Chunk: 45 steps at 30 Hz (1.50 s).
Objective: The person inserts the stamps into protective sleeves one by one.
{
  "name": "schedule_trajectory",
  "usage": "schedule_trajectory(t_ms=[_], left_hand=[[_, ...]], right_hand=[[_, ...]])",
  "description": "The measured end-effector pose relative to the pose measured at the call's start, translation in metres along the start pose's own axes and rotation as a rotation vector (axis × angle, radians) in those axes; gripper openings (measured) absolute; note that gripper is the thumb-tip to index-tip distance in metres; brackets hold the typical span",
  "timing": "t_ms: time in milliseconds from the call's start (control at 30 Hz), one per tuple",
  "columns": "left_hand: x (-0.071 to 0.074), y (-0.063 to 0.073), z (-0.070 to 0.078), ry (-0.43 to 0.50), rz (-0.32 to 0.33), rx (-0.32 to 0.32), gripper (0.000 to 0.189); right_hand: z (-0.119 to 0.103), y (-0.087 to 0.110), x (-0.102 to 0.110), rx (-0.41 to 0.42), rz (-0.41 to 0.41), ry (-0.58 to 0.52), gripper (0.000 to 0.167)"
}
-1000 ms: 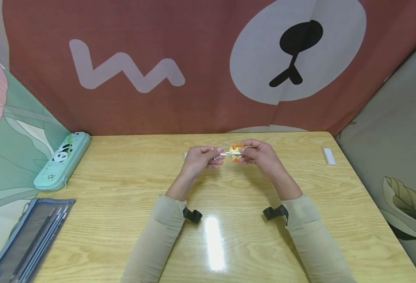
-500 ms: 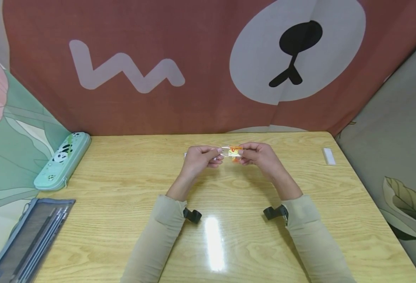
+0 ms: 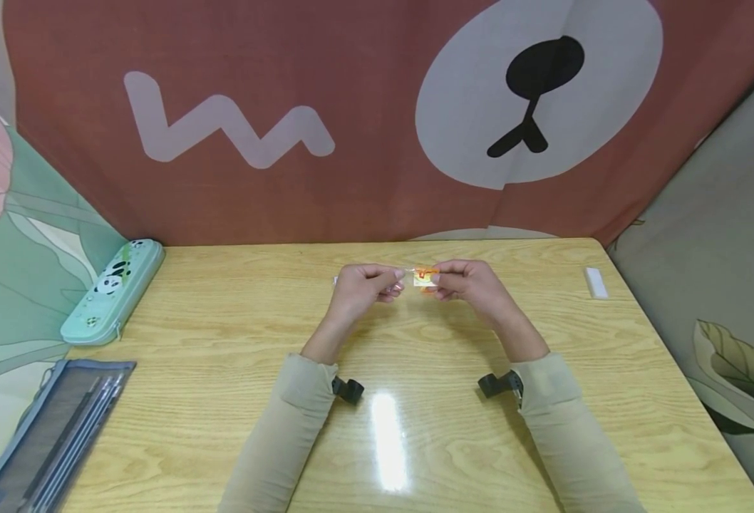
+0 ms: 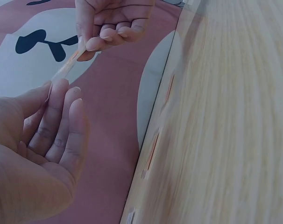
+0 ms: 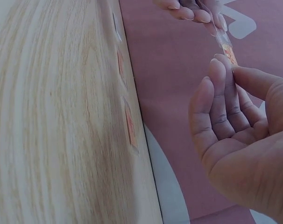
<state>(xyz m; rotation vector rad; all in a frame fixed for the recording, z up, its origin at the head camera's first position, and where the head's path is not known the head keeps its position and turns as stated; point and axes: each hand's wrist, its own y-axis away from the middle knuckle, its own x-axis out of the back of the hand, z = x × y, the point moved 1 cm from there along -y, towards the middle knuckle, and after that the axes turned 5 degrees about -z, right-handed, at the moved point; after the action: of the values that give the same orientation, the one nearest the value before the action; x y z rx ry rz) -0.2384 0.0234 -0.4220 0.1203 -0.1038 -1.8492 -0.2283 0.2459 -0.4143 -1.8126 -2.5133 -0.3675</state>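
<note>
A small clear plastic packet with orange and yellow print [image 3: 423, 276] is stretched between both hands above the far part of the table. My left hand [image 3: 365, 288] pinches its transparent left end between thumb and index finger. My right hand [image 3: 470, 283] pinches the printed right end the same way. In the left wrist view the packet [image 4: 69, 65] appears nearly edge-on. Flat on the wood below lie two more orange-printed packets, one nearer [image 5: 130, 125] and one farther [image 5: 121, 63] in the right wrist view. A pale flat piece [image 4: 130, 215] lies in line with them.
A mint panda pencil case [image 3: 115, 292] stands at the table's left edge. In front of it lies a mesh zip pouch [image 3: 63, 427] with several long thin sticks inside. A small white block [image 3: 596, 283] rests near the right edge. A printed curtain [image 3: 364, 192] hangs behind the table.
The packet has tilted, so its printed face shows more to the head camera. My right hand has dropped slightly; my left hand has hardly moved.
</note>
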Motion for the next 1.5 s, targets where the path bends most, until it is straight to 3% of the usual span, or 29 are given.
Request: schedule_trajectory(t_ms=[300,600,933,1500], left_hand=[[0.0024,-0.0013,-0.0003,-0.062,0.001,-0.037,0.018],[0.0034,0.0000,-0.0004,-0.087,0.012,-0.031,0.019],[0.0024,0.0008,0.0009,-0.150,-0.029,-0.005,0.018],[-0.0007,-0.0001,-0.0060,-0.048,-0.066,0.027,0.021]], right_hand=[[0.0000,-0.0014,0.0002,-0.006,-0.015,0.006,0.030],[-0.0005,-0.0016,0.0002,-0.018,-0.017,0.006,0.033],[-0.0022,-0.0007,-0.0003,-0.013,-0.037,0.002,0.033],[-0.0003,0.0024,-0.0061,-0.001,-0.022,-0.026,0.034]])
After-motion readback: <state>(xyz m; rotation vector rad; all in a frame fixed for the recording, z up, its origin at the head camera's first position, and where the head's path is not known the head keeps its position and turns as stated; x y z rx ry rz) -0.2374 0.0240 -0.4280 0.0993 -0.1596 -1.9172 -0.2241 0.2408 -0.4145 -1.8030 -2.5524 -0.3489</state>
